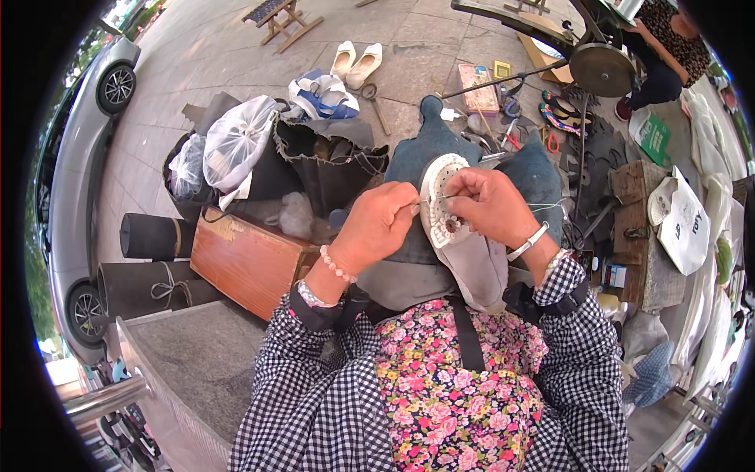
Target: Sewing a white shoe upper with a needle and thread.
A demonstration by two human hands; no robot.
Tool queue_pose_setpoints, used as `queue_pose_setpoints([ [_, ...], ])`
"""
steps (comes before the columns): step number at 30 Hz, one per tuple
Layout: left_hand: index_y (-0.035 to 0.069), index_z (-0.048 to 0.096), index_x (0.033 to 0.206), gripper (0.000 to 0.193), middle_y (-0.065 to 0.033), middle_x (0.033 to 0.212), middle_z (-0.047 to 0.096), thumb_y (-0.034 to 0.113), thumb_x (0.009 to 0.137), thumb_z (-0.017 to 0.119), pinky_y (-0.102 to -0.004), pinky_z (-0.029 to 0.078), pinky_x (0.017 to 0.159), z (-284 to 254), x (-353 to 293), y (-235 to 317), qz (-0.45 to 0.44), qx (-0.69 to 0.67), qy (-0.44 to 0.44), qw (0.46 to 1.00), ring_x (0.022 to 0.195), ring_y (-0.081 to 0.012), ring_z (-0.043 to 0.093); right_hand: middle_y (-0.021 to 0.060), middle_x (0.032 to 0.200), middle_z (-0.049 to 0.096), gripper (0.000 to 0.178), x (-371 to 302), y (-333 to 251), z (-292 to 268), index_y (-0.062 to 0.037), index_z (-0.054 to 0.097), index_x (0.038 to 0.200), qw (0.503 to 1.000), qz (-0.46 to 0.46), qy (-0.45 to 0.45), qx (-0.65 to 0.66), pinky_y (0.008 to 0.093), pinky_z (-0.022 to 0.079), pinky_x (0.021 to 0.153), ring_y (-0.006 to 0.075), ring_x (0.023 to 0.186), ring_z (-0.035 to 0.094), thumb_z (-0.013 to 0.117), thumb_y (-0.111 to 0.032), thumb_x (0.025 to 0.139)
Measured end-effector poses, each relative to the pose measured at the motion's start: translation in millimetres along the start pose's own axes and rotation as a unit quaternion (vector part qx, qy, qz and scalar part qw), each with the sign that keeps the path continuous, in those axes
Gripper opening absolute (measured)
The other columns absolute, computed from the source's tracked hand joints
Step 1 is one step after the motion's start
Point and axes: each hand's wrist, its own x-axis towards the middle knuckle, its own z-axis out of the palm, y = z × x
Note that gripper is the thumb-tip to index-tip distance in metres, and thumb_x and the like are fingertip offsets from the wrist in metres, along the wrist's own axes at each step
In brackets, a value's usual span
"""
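A pale shoe (481, 274) rests over my lap, its toe away from me, with a white perforated, beaded upper and a greyish rear part. To the left of its upper, my left hand (384, 219) is closed in a pinch on a fine light thread that spans to the shoe. Over the shoe's right side, my right hand (494, 206) is also closed, thumb and forefinger pinching the thread at the upper. A length of white thread (548, 206) trails out to the right of that hand. Whether a needle sits in either pinch is too small to tell.
A black bag (330, 149) with plastic bundles and a wooden box (244, 263) stand to my left. Ahead lie white shoes (363, 64), scissors (376, 106) and several tools. A hand-cranked machine (602, 69) and a seated person (668, 47) are at the far right, a wooden chest (641, 204) nearer.
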Motion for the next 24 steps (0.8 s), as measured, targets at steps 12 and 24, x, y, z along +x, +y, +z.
queue_pose_setpoints([
  [12, 0.002, 0.053, 0.073, 0.017, 0.0040, 0.061, 0.045, 0.012, 0.084, 0.062, -0.0214, 0.031, 0.049, -10, 1, -26, -0.145, -0.157, -0.095, 0.972, 0.057, -0.0027, 0.037, 0.0020, 0.064, 0.056, 0.012, 1, 4, -9, -0.0020, 0.056, 0.088, 0.957, 0.105, -0.045, 0.268, 0.0190, 0.043, 0.040, 0.0079, 0.046, 0.051, 0.062, -0.005, 0.077],
  [24, 0.002, 0.051, 0.070, 0.022, 0.0043, 0.058, 0.044, 0.012, 0.080, 0.068, -0.0216, 0.030, 0.047, -1, -14, -39, -0.148, -0.083, -0.011, 0.985, 0.055, -0.0024, 0.036, 0.0044, 0.073, 0.059, 0.015, 0, 8, -12, -0.0021, 0.056, 0.093, 0.935, 0.100, -0.046, 0.338, 0.0221, 0.049, 0.046, 0.0102, 0.055, 0.058, 0.062, -0.004, 0.079],
])
